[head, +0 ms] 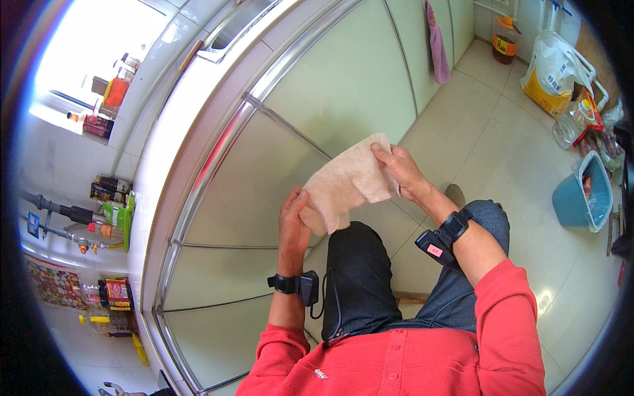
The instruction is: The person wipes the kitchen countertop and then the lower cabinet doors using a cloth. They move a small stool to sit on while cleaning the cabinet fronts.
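A pale pinkish cloth point(346, 178) is stretched between my two hands, above my knees and before the light green cabinet doors point(237, 193). My left hand point(293, 213) grips its lower left end, thumb on top. My right hand point(400, 168) pinches the upper right end between thumb and fingers. The cloth's lower edge hangs loose in uneven folds. Both forearms wear black straps with small black boxes.
A white counter edge point(163, 198) curves along the left, with bottles and jars behind it and a sink point(242, 29) above. A purple towel point(437, 47) hangs from the cabinet. At right on the tiled floor are a blue bin point(569, 198), a plastic bag point(552, 74) and an orange-capped jug point(504, 42).
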`<state>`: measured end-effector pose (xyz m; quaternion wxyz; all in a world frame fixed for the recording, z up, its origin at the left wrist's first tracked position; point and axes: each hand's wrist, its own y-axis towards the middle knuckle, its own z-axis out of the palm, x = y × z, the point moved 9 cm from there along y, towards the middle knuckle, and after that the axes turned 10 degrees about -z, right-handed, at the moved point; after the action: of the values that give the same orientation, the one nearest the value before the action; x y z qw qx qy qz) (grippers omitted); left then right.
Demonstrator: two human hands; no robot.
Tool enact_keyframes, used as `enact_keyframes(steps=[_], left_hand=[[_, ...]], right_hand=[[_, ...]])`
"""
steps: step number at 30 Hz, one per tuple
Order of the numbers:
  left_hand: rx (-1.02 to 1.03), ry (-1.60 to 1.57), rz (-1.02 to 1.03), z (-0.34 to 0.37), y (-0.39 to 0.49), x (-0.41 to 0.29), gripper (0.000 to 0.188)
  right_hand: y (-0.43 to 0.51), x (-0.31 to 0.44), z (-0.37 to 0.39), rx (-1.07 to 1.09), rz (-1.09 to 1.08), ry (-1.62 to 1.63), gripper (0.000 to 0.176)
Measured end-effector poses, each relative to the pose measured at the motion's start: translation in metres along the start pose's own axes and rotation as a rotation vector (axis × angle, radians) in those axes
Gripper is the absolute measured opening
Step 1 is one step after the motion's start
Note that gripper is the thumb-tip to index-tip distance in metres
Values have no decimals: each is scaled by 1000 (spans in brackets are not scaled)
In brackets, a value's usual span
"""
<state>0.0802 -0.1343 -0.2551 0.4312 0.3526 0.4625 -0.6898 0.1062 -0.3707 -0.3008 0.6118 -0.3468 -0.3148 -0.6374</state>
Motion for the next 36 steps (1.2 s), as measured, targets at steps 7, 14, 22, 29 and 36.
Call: enact_keyframes(steps=[7, 14, 22, 29, 36], left_hand=[[127, -159, -16, 21, -3, -1, 27], [207, -402, -141, 42, 8, 18, 34], [-181, 412, 234, 33, 13, 0, 30], [-146, 471, 59, 28, -2, 22, 41], [57, 156, -41, 60, -5, 44, 51]], right_hand=[[0, 4, -12, -49, -89, -507, 65], [-28, 3, 38, 329, -3, -355, 79], [-32, -16, 44, 310, 161, -17, 60], [-20, -8, 29, 178, -42, -40, 49], [-29, -11, 43, 291, -86, -331, 54]])
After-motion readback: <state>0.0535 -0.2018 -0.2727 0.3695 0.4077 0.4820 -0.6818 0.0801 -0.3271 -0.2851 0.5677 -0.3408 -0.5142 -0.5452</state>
